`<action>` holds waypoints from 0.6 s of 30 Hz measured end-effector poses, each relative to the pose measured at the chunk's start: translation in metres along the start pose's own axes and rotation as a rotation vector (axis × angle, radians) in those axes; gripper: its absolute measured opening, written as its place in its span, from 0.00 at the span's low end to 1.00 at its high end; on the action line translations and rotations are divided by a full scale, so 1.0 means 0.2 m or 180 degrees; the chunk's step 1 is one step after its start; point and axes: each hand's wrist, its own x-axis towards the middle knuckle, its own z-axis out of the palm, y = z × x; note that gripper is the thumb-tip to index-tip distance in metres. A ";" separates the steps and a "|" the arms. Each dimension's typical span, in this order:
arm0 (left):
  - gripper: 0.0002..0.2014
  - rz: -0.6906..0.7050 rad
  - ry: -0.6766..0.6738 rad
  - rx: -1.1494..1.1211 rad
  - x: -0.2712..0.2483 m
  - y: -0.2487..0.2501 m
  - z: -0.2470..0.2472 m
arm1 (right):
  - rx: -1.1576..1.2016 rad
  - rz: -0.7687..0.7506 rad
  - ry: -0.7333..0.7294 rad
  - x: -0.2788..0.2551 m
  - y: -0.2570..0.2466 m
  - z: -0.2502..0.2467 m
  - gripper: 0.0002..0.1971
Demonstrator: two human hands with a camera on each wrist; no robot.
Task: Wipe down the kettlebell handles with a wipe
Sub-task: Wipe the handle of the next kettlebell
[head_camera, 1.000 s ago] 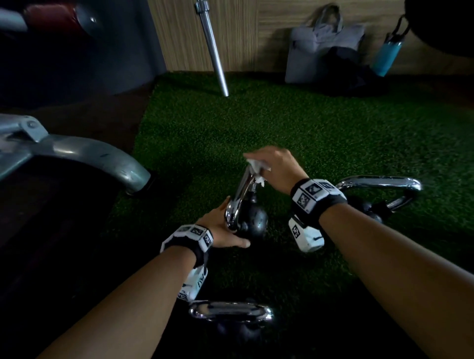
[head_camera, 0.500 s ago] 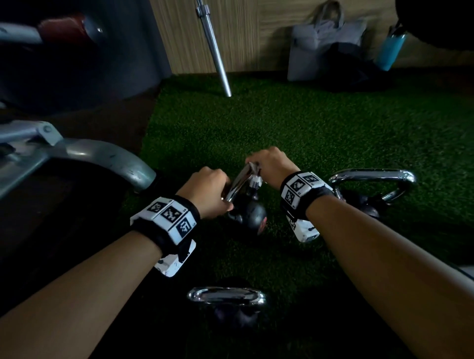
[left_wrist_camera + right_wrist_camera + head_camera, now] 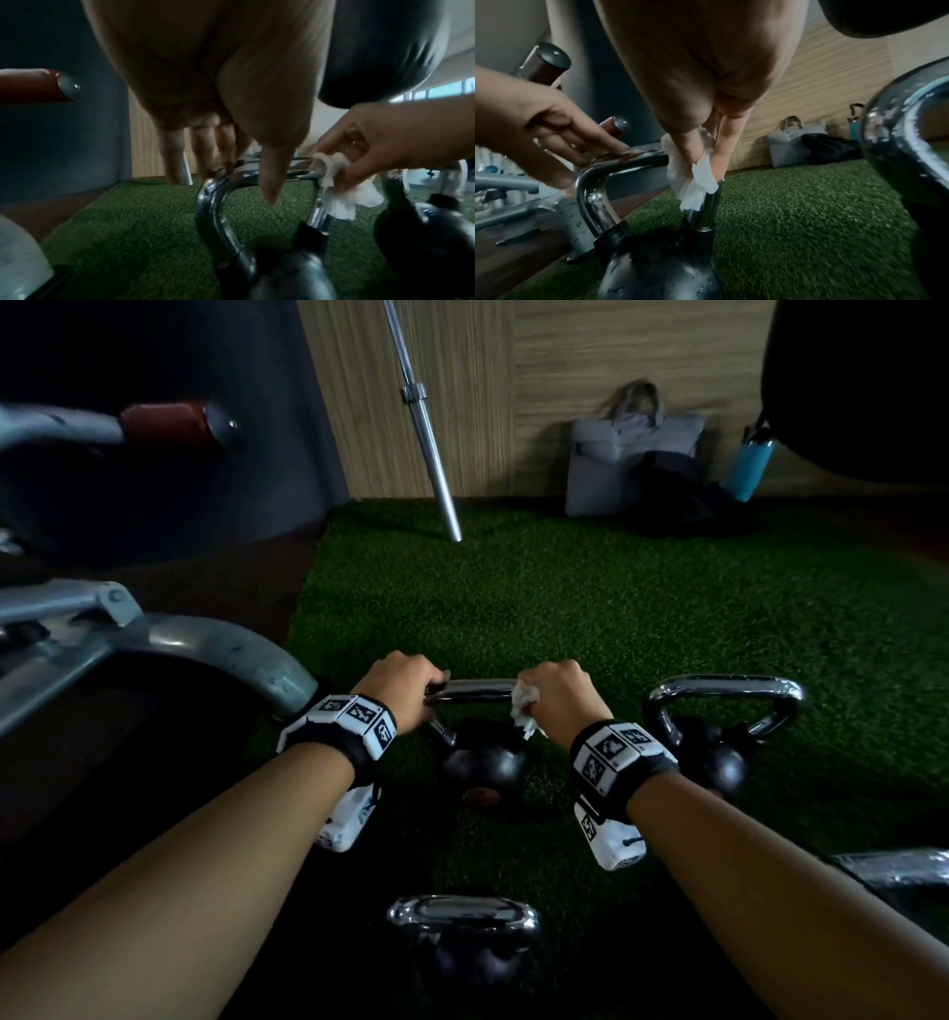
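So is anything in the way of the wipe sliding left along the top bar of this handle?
Yes. The left hand grips the left end of the handle, so the wipe in the right hand meets those fingers.

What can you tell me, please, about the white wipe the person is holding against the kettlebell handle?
The wipe is a small, crumpled white sheet, thin like tissue or cloth. The right hand grips it, bunched around the right corner of the middle kettlebell's chrome handle, where the top bar bends down. A loose, wrinkled tail hangs below the fingers along the handle's right leg. The left hand holds the handle's other end and does not touch the wipe.
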 end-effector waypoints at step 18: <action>0.17 0.0476 0.0463 -0.1808 -0.49 0.65 0.03 | -0.0023 0.0634 0.0950 -0.91 0.05 -0.83 0.04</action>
